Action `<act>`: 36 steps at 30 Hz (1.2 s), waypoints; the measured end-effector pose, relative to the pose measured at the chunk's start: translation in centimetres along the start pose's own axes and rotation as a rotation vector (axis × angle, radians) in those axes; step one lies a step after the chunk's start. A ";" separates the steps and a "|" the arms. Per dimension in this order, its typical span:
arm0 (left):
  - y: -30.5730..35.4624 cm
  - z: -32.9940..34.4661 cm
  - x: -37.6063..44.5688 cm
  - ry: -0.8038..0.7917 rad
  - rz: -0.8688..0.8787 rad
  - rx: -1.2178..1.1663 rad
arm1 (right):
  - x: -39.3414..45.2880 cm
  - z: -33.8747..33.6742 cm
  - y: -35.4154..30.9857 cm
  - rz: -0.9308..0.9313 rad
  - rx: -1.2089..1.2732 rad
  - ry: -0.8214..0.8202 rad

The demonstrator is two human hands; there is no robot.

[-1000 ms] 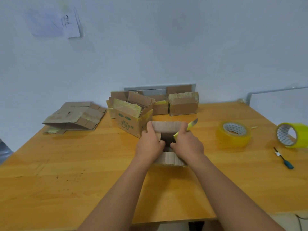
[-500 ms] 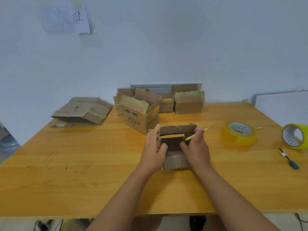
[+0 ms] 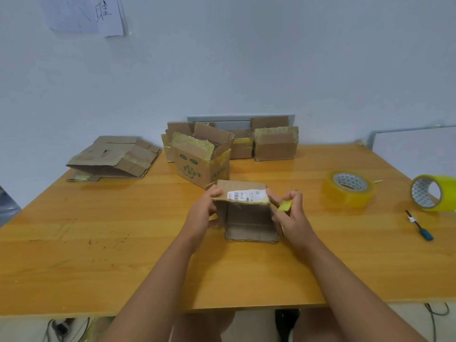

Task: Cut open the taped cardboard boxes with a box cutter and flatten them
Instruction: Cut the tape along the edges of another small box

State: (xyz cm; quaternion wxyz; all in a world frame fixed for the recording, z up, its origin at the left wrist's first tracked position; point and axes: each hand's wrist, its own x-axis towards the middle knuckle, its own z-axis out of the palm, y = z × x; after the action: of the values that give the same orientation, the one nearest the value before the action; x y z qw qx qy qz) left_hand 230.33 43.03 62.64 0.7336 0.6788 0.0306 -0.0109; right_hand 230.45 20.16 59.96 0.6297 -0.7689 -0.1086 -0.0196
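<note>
Head view: a small cardboard box (image 3: 246, 213) is gripped at table (image 3: 98, 243) centre, left hand (image 3: 201, 213) curled round its 9 o'clock side, right hand (image 3: 292, 215) at 3 o'clock. A yellow box cutter (image 3: 285, 206) is pinched in the right hand's fingers too. 2 tape rolls (image 3: 349, 188) sit at 3 o'clock, a flattened stack (image 3: 113, 157) at 10. Pretty likely risk: the blade could get pushed into a finger while the box is being squashed flat, since the cutter's not been put down.
</note>
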 end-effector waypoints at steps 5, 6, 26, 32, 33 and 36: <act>0.3 -2.4 -0.2 0.138 -0.132 -0.118 | 0.4 0.9 -0.2 0.086 0.023 0.121; 0.2 -2.7 -0.2 0.173 -0.146 -0.047 | 0.6 1.4 -0.3 0.080 -0.066 0.125; -3.1 -2.6 0.8 -0.041 0.120 1.325 | -0.3 5.0 0.4 -0.124 -0.768 -0.114; -5.3 -0.5 -0.1 -0.116 0.040 1.436 | 1.1 4.4 -0.2 0.037 -0.768 -0.171; -5.3 -0.6 -0.2 -0.123 0.036 1.445 | 1.7 4.3 -0.3 0.041 -0.796 -0.164; -4.7 -0.6 -0.1 -0.165 0.003 1.457 | 2.5 5.1 -0.3 -0.004 -0.848 -0.194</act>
State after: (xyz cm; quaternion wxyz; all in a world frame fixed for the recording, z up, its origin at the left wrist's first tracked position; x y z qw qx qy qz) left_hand 229.94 43.27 57.89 0.0960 0.9914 -0.0407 -0.0787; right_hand 232.30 25.56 59.65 0.2452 -0.9576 -0.1509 0.0087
